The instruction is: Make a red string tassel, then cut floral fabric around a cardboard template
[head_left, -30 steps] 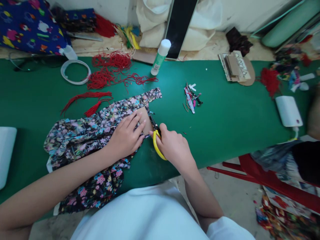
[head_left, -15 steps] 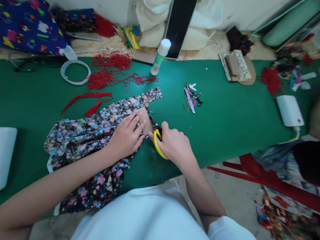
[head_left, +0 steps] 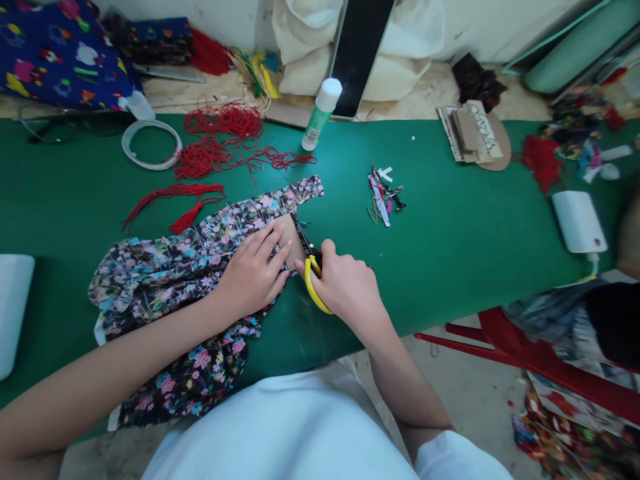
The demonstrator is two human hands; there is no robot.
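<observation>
A dark floral cloth lies bunched on the green table, one part drooping over its front edge. On top of the cloth is a tan card piece. My left hand is laid flat across the card and cloth, fingers stretched out and holding nothing. Yellow-handled scissors are gripped in my right hand, thumb in the loop. Their dark blades lie along the card's right edge, at the cloth; whether the blades are fully closed I cannot tell.
Red threads, red tassels, a tape ring and an upright glue stick stand behind the cloth. Small scraps lie to the right. Further right are card pieces, a white device and a red chair.
My right hand and the scissors have shifted slightly left and up, with the blades closer along the card's edge. My left hand, the card and the cloth stay put.
</observation>
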